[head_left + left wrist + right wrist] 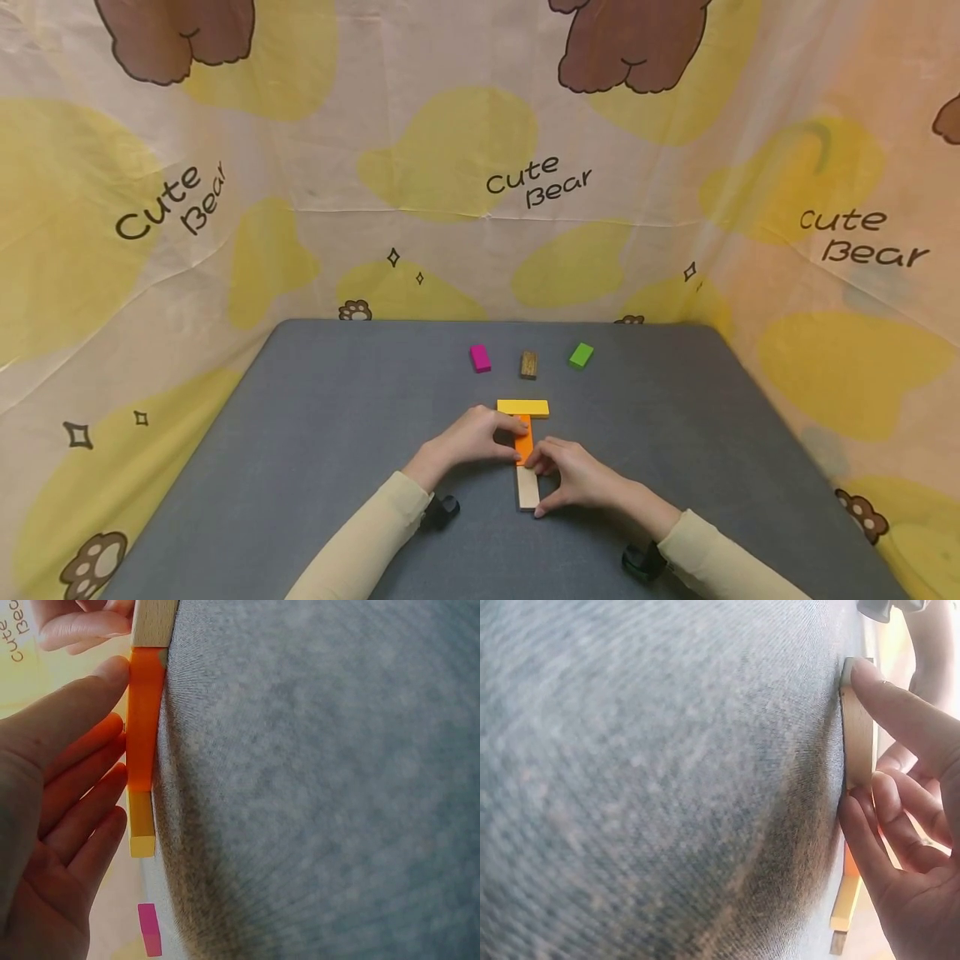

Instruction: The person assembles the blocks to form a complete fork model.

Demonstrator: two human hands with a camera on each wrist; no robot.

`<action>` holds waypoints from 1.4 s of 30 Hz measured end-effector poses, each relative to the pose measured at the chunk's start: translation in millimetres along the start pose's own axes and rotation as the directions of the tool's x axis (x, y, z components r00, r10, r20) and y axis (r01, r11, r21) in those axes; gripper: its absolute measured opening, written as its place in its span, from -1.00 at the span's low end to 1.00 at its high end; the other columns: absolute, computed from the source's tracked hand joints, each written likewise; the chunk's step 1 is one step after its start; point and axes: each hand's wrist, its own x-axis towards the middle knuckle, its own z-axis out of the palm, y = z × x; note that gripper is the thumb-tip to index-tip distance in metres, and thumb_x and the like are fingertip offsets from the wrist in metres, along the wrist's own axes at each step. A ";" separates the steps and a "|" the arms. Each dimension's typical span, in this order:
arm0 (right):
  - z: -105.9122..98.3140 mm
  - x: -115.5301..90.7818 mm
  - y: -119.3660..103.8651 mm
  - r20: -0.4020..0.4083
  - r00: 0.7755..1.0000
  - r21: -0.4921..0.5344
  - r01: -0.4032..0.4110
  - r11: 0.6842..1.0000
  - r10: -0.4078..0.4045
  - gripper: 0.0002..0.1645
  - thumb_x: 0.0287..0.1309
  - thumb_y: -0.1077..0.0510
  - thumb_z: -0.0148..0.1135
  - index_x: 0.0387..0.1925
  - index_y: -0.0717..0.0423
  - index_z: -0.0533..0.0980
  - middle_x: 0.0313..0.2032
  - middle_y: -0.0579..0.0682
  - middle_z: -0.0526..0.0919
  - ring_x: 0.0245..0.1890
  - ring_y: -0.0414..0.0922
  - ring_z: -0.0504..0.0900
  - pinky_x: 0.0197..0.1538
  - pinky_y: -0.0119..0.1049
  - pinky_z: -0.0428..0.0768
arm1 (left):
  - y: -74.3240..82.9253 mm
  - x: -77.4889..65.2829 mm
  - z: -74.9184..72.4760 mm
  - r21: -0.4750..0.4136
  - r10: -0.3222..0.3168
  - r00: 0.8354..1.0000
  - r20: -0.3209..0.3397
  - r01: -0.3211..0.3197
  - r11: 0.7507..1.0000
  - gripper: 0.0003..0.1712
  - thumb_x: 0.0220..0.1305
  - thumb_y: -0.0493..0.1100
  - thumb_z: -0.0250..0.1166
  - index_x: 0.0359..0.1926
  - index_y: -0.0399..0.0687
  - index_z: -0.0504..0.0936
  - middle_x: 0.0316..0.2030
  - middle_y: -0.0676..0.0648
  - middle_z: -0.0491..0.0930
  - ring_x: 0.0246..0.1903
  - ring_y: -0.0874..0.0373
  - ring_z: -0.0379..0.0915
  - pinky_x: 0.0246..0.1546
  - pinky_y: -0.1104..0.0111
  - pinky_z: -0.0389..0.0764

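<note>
A yellow block (522,406) lies crosswise at the far end of an orange block (525,448). A pale wooden block (528,487) continues the line toward the person, so the three form a T. The left hand (474,436) rests its thumb and fairly straight fingers along the orange block's upper edge, clear in the left wrist view. With the right hand (577,475) the person grips the pale wooden block, thumb at its near end and bent fingers by its far end. In the right wrist view those fingers cover the joint with the orange block.
Beyond the yellow block lie a pink block (480,358), a brown block (528,365) and a green block (581,356), apart from each other. They lie on the grey tabletop (360,392). A printed cloth (450,167) hangs behind the table and at both sides.
</note>
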 end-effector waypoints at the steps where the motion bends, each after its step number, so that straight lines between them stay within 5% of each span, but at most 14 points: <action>1: 0.0 0.2 0.2 0.001 1.000 0.001 -0.005 1.000 0.005 -0.33 -0.33 -0.10 0.62 -0.12 -0.06 0.50 -0.22 -0.17 0.59 -0.21 -0.29 0.61 -0.09 -0.48 0.64 | 0.2 -0.1 -0.2 0.001 0.000 1.000 0.001 0.000 1.000 -0.54 0.14 0.07 0.40 0.09 0.19 0.65 0.01 0.19 0.69 0.04 0.30 0.60 0.17 0.35 0.56; 42: -1.0 -1.1 -1.1 0.016 1.000 0.000 -0.019 1.000 0.019 -0.31 -0.32 -0.08 0.62 -0.10 -0.03 0.48 -0.19 -0.14 0.57 -0.20 -0.30 0.57 -0.08 -0.49 0.64 | -0.6 0.9 0.3 -0.002 -0.009 1.000 0.006 0.009 1.000 -0.53 0.13 0.09 0.40 0.10 0.21 0.64 0.02 0.20 0.69 0.06 0.30 0.59 0.18 0.35 0.56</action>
